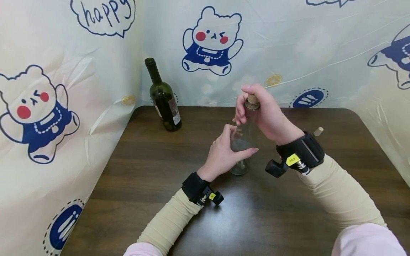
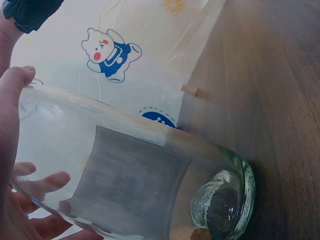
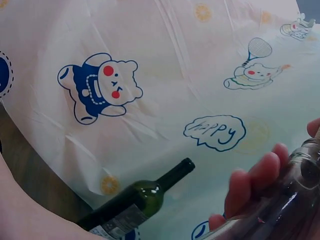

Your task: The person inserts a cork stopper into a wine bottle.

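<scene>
A clear glass bottle (image 1: 242,145) stands tilted above the table, with a cork (image 1: 252,99) in its mouth. My left hand (image 1: 222,153) grips the bottle's body, thumb on the near side and fingers behind the glass. The right hand (image 1: 267,115) is curled round the neck, its thumb up at the cork. In the left wrist view, a dark label (image 2: 132,182) shows through the glass, and a cork piece (image 2: 187,233) appears against the thick base. Fingers (image 3: 264,170) of the right hand lie along the neck in the right wrist view.
A dark green wine bottle (image 1: 164,103) stands at the table's back left. Another cork (image 1: 318,132) lies on the brown wooden table (image 1: 144,156), beyond the right wrist. A printed cloth (image 1: 275,39) with bear drawings hangs along the back and sides.
</scene>
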### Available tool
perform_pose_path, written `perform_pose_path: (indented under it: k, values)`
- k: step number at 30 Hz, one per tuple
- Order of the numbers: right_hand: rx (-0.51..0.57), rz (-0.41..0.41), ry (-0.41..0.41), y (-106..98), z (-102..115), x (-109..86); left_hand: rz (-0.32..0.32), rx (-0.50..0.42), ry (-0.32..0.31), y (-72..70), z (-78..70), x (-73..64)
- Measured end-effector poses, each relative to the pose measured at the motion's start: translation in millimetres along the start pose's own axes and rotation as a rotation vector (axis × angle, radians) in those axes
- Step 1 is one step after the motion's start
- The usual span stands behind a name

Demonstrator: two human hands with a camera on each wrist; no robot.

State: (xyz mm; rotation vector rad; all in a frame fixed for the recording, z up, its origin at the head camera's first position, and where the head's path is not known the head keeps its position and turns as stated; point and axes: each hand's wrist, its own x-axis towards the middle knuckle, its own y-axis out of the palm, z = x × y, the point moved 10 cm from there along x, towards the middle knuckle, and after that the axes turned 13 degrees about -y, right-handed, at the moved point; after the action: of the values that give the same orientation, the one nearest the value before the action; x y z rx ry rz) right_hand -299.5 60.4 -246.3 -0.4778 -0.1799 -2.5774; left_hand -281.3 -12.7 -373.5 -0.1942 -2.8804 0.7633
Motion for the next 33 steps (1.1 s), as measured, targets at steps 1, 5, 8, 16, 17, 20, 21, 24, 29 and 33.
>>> perform_pose_path:
  k: [1,5,8,16,17,20,21,24,29,33]
  values:
    - [0.005,-0.006,0.000,0.4,-0.6,0.2,-0.001,0.003,0.000,-0.1,0.0,0.0]
    - [0.015,-0.014,-0.034,2.2,0.5,1.0,-0.008,0.016,0.004,-0.4,-0.6,0.2]
    - [0.017,-0.007,-0.065,3.2,2.3,1.4,-0.012,0.022,0.006,-0.7,-0.9,0.5]
    - [0.019,0.005,-0.091,4.1,3.8,1.2,-0.015,0.019,-0.004,-1.0,-0.7,-0.1]
    - [0.021,0.006,-0.092,4.1,4.0,1.1,-0.015,0.019,-0.006,-0.9,-0.6,-0.3]
    - [0.026,0.004,-0.094,4.0,4.1,0.7,-0.015,0.019,-0.012,-0.4,-0.1,-0.3]
    - [0.029,0.001,-0.095,3.7,4.0,0.6,-0.016,0.018,-0.014,-0.3,0.3,-0.2]
    - [0.036,-0.012,-0.103,2.7,4.0,0.8,-0.017,0.018,-0.020,0.0,1.0,0.3]
    - [0.060,-0.020,-0.097,-0.5,1.9,-1.5,-0.007,0.015,-0.023,0.2,1.1,0.6]
    - [0.069,-0.020,-0.121,-7.4,3.8,-5.7,0.002,0.010,-0.030,0.8,2.7,0.4]
